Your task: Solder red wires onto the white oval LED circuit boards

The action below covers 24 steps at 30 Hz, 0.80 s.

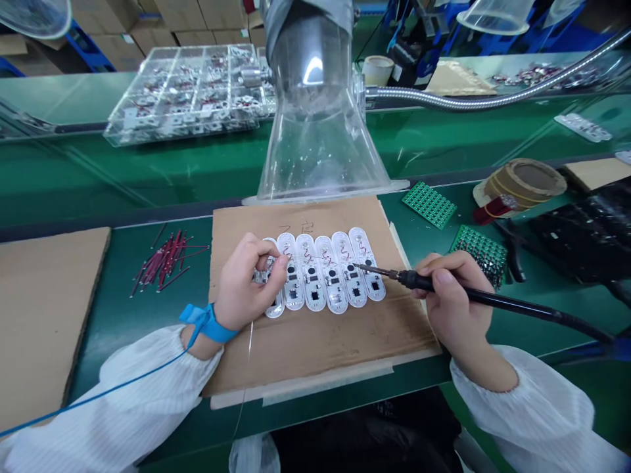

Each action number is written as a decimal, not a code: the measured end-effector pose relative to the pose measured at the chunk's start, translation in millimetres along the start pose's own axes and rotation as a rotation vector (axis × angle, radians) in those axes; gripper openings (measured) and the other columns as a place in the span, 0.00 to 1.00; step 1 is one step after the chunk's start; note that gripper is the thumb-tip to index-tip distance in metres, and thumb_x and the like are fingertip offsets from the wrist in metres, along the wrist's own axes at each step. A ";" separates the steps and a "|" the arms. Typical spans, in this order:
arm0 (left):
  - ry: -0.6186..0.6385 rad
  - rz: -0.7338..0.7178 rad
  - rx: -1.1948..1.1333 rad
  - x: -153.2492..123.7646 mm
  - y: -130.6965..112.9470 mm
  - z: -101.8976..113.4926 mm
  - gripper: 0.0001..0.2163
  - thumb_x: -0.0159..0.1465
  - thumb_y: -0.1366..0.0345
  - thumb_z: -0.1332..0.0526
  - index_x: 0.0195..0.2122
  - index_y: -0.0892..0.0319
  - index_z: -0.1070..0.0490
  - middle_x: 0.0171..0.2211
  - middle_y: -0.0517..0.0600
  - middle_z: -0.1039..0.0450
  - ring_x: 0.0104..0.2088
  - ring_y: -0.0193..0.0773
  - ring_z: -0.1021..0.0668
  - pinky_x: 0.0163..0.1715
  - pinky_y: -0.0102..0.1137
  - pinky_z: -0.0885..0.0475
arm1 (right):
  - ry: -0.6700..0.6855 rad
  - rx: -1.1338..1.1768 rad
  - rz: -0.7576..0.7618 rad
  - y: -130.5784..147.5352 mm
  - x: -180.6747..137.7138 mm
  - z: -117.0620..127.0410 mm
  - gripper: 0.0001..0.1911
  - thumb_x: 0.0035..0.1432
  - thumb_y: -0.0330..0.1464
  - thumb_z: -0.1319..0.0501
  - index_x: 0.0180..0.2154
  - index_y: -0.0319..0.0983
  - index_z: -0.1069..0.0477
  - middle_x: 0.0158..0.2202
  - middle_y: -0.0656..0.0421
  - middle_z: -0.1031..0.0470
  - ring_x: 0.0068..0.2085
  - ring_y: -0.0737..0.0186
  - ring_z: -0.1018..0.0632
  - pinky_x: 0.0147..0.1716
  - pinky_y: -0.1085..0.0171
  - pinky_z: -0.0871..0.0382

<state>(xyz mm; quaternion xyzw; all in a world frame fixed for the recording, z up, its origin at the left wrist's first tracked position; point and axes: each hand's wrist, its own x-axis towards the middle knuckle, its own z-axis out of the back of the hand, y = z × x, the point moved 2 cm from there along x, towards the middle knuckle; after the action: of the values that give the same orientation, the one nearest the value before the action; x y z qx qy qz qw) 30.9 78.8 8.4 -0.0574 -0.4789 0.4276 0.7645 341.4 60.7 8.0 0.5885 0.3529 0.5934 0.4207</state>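
Compartment tray: a clear plastic compartment tray (187, 92) sat at the far side of the green bench, its cells filled with small metal-and-white parts and bits of red wire.
Housings: a row of white oblong plastic housings (335, 276) lay side by side on the cardboard, each shell holding a small circuit board with dark components and a wavy red wire.
Work surface: a flat brown cardboard sheet (315, 348), matt and worn at the edges, lay under the row, near the person.
Left hand: the left hand (249, 279) was curled, thumb and fingertips pressed together down on the leftmost housing (273, 303); a blue wrist strap (207, 322) with a thin blue cord circled the wrist.
Right hand: the right hand (451, 295) was closed, pen-fashion, around a black-handled soldering iron (493, 301) with a thin metal tip.
Iron tip: it rested on the second housing from the right, near its upper board.
Fume hood: a clear, glossy funnel-shaped plastic hood (320, 131) stood just behind the cardboard.
Loose wires: a scattered pile of short dark-red wire pieces (165, 259) lay left of the cardboard.
Panels: two green perforated circuit panels (428, 203) lay to the right, well apart from the row.
Tape: a brown cardboard tape roll (522, 184) lay farther right.
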 end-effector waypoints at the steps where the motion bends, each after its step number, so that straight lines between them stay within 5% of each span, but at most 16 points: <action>1: -0.009 0.004 -0.002 -0.1 0.2 0.2 0.08 0.67 0.75 0.36 0.40 0.56 0.34 0.27 0.41 0.42 0.28 0.31 0.35 0.29 0.29 0.38 | 0.001 -0.003 -0.023 1.6 -0.5 -3.4 0.10 0.73 0.38 0.37 0.36 0.43 0.26 0.29 0.60 0.28 0.26 0.63 0.28 0.22 0.62 0.37; 7: -0.003 0.011 -0.025 1.4 0.4 1.3 0.09 0.67 0.76 0.37 0.40 0.56 0.35 0.28 0.41 0.42 0.28 0.32 0.36 0.29 0.29 0.38 | 0.060 -0.092 0.072 -12.6 -7.9 -15.5 0.09 0.74 0.40 0.38 0.39 0.44 0.26 0.30 0.60 0.28 0.26 0.62 0.27 0.24 0.60 0.36; 24: 0.067 -0.003 0.022 4.9 -2.7 0.9 0.08 0.66 0.75 0.37 0.39 0.55 0.34 0.26 0.41 0.43 0.27 0.33 0.35 0.27 0.31 0.39 | 0.142 -0.229 0.016 -23.8 -10.8 -12.6 0.09 0.73 0.42 0.37 0.40 0.45 0.26 0.32 0.58 0.25 0.30 0.58 0.26 0.27 0.58 0.34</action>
<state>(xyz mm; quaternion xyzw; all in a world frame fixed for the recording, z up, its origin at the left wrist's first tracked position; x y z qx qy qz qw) 32.6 80.3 13.6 -0.0627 -0.4485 0.4295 0.7813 330.3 61.2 -18.7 0.4960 0.3071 0.6733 0.4542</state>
